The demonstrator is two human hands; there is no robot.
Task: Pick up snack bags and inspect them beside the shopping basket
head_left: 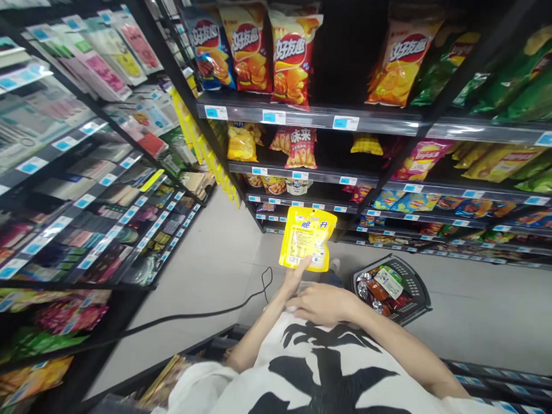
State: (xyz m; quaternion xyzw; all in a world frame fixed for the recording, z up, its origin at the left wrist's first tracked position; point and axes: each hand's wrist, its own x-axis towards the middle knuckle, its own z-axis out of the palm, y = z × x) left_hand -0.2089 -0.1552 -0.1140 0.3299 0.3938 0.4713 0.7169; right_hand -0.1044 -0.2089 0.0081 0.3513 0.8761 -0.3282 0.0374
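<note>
A flat yellow snack packet (304, 239) with printed text and a hanging hole at its top is held upright in front of me. My left hand (299, 274) grips its lower edge, thumb on the near face and the other fingers hidden behind. My right hand (322, 303) rests against the front of my white shirt (304, 363), beside the left wrist. Its fingers lie loosely bent and together, with nothing visible in them. On the floor to the right stands a dark shopping basket (414, 277) containing several packaged snacks (387, 284).
Ahead, a black shelf unit (377, 122) carries chip bags (291, 61) and smaller snack packs. Shelves of boxed goods (98, 183) line the left. A black cable (189, 316) runs across the grey floor area. More shelving (512, 380) lies behind me.
</note>
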